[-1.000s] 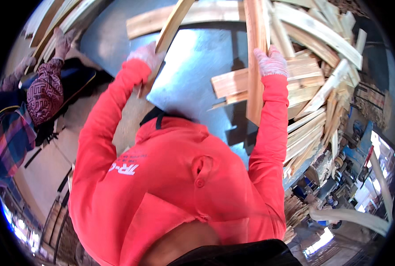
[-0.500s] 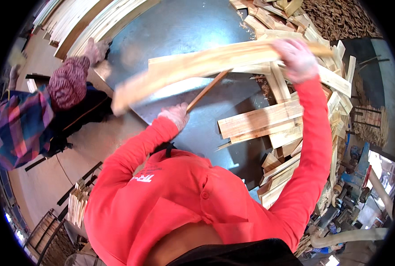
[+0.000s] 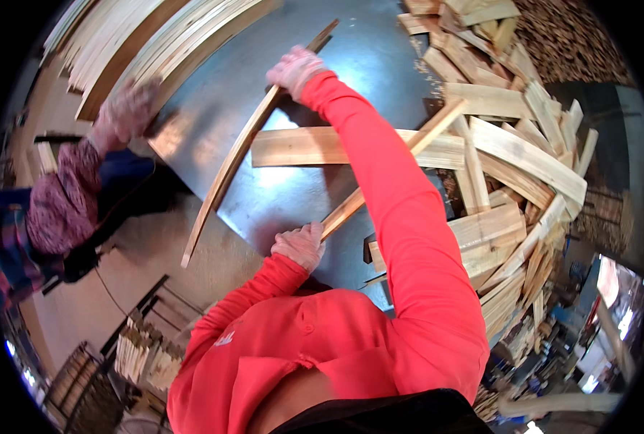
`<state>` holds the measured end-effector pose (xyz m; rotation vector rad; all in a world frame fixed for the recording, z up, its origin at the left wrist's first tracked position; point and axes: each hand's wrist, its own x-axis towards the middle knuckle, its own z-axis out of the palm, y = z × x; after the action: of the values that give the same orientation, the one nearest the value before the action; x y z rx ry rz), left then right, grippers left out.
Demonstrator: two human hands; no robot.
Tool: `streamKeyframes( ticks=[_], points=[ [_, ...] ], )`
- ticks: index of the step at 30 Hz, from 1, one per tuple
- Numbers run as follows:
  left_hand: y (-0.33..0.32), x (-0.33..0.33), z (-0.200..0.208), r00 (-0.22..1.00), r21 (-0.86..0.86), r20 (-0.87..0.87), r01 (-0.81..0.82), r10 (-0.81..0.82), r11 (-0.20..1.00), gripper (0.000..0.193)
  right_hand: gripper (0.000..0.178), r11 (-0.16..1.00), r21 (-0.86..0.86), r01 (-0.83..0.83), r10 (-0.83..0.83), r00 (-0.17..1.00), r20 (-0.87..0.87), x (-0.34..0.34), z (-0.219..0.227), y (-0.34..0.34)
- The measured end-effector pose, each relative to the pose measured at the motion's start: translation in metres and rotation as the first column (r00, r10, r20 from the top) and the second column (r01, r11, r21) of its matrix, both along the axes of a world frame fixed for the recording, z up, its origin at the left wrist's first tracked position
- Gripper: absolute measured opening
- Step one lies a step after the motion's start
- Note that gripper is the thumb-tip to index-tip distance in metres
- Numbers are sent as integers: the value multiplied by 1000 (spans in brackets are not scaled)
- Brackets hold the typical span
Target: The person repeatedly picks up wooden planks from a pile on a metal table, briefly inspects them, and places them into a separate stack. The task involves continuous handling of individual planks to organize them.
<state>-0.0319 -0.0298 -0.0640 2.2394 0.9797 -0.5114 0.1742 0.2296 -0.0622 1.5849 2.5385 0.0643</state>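
My gloved right hand (image 3: 295, 69), reaching across the metal tabletop (image 3: 365, 65), is closed around a long wooden board (image 3: 237, 150). That board is turned on its narrow edge and slants from the far middle down past the table's left edge. Close to my body, my gloved left hand (image 3: 299, 247) grips the near end of a narrow wooden strip (image 3: 344, 213). The strip points away to the right and passes behind my right forearm. Between the two lies a flat pale board (image 3: 293, 147), partly covered by my right sleeve.
Loose boards (image 3: 531, 148) are heaped along the table's right side. Long planks (image 3: 141, 43) are stacked at the far left, where a co-worker's gloved hand (image 3: 125, 108) is beside them. Bundled sticks (image 3: 145, 354) stand on the floor at lower left.
My right hand has swung from the right over to the far middle, turning its board from crosswise to steeply slanted and onto its edge. My left hand keeps its strip. The co-worker's hand has shifted.
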Motion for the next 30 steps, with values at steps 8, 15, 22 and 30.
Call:
streamKeyframes(
  ticks=[8,15,22,30],
  points=[
    [18,-7,-1,991,-71,118,-60,68,996,25,48,721,443,532,-72,694,-717,101,68,-169],
    [46,5,21,730,-886,217,-132,649,445,38,79,681,104,725,-677,677,-287,167,24,-301],
    [53,69,46,611,-779,422,-134,670,612,49,45,739,-622,260,-414,-553,-723,-33,3,-352],
    [81,-14,33,907,546,-54,-324,418,772,95,53,491,-623,609,-482,-406,-776,-40,23,-384]
  ],
)
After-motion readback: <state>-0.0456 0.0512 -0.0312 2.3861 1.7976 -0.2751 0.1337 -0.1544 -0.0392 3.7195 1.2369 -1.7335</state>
